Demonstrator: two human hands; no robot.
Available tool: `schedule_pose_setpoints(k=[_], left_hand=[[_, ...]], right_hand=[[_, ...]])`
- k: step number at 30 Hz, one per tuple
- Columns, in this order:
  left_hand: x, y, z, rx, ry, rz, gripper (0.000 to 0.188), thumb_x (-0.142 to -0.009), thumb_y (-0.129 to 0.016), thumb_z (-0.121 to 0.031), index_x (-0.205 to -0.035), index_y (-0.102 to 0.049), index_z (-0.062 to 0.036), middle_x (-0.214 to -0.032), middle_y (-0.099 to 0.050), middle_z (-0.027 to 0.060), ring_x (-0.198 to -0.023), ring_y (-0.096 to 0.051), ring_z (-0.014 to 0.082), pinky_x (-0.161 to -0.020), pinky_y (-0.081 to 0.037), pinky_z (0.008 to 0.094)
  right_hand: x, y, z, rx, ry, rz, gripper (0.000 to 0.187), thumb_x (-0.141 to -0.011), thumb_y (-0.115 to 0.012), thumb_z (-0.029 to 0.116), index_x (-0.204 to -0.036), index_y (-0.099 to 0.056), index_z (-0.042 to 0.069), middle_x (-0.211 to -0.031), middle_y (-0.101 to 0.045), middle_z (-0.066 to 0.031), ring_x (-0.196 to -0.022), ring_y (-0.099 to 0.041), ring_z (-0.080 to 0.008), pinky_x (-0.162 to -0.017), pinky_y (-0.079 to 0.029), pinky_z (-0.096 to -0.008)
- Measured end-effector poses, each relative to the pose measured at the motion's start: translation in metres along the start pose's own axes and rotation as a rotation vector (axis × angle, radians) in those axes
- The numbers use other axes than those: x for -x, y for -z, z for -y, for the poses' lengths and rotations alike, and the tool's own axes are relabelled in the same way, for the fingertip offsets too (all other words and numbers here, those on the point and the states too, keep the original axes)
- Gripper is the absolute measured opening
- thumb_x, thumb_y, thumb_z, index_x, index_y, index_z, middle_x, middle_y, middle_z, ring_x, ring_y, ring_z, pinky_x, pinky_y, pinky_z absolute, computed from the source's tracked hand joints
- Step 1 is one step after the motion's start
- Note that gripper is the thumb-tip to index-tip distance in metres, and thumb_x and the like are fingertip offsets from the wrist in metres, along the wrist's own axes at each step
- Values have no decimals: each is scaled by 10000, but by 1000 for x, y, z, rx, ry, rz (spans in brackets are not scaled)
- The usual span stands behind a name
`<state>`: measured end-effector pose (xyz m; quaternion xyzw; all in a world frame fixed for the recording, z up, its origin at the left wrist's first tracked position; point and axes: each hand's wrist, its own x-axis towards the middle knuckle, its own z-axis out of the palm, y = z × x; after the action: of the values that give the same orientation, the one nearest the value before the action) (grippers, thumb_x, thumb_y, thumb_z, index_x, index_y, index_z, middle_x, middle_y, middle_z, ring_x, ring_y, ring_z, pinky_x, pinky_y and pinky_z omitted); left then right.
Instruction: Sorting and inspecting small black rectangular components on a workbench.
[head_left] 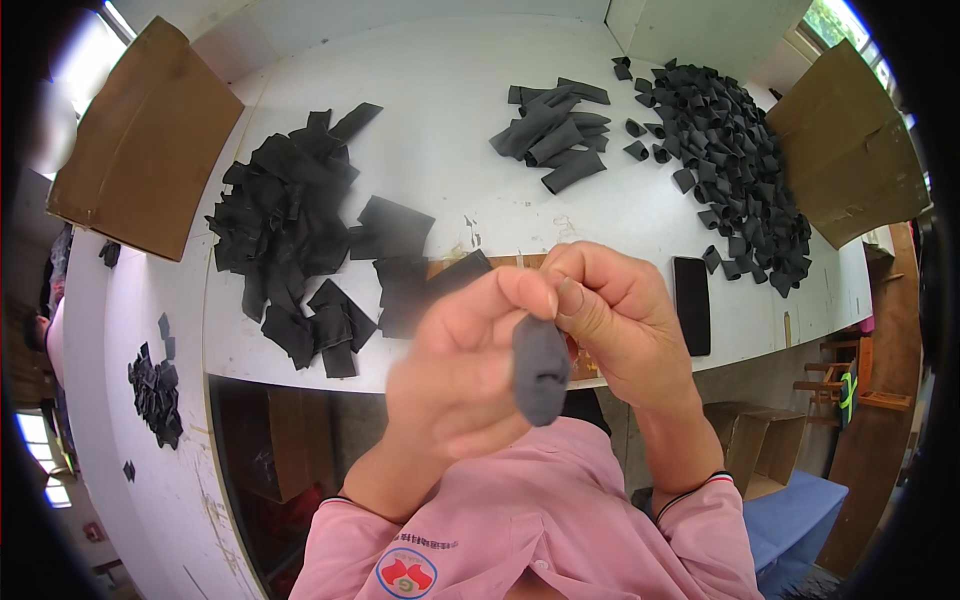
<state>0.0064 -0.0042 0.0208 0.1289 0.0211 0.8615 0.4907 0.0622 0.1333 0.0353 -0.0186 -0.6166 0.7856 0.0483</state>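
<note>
Close in front of my chest, both hands hold one dark grey piece of soft sheet material [541, 375], with a rounded lower end hanging down. My left hand [455, 365] is closed about its upper edge, slightly blurred. The thumb and fingers of my right hand [618, 315] pinch the same top edge, so the fingertips of both hands meet there. Just beyond my left hand lie flat dark pieces [402, 290] on the white table [450, 130]. A brown board [590, 362] at the table's near edge is partly covered by my hands.
A heap of flat dark pieces [285, 215] spreads at the left. Several longer rolled pieces [555, 130] lie at the back, and many short tube-like pieces [735, 170] at the right. A black phone [691, 305] lies near my right hand. Cardboard flaps [150, 140] flank the table.
</note>
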Motion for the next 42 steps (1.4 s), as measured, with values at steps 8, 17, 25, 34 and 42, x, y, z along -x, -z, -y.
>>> schedule_pose_setpoints(k=[8,17,25,34,42], left_hand=[[6,83,-1,177,0,-426,209,-868,-385,-42,-1026,-497,37,-804,-521,143,-386,-383,81,-318,-367,189],[-11,87,-10,498,-69,-644,218,-794,-386,52,-990,-465,108,-909,-587,197,-332,-363,69,-276,-330,133],[9,74,15,-1149,-174,-609,302,-818,-530,-71,-1099,-469,21,-901,-560,96,-560,-495,57,-460,-415,170],[3,60,13,-1378,-558,-393,119,-798,-571,-33,-898,-583,30,-878,-603,94,-804,-535,141,-772,-401,260],[7,87,16,-1039,-349,-422,235,-736,-667,-122,-909,-598,22,-925,-591,89,-818,-550,131,-762,-424,265]], right_hand=[[-15,31,-71,-223,-287,-3,226,-877,-489,205,-727,-503,37,-586,-435,29,-495,-366,-39,-458,-307,-178],[-30,37,-88,-140,-302,46,228,-874,-493,217,-719,-509,50,-568,-436,34,-494,-376,-40,-466,-306,-189],[-21,41,-89,104,-197,7,177,-863,-492,158,-745,-512,27,-569,-445,12,-505,-417,-61,-478,-336,-206],[-11,26,-53,889,564,-98,187,-760,-589,180,-721,-520,10,-664,-505,-73,-623,-516,-172,-516,-413,-291],[-8,37,-103,1150,572,-77,172,-685,-630,189,-625,-525,66,-621,-482,-27,-568,-493,-194,-482,-408,-290]])
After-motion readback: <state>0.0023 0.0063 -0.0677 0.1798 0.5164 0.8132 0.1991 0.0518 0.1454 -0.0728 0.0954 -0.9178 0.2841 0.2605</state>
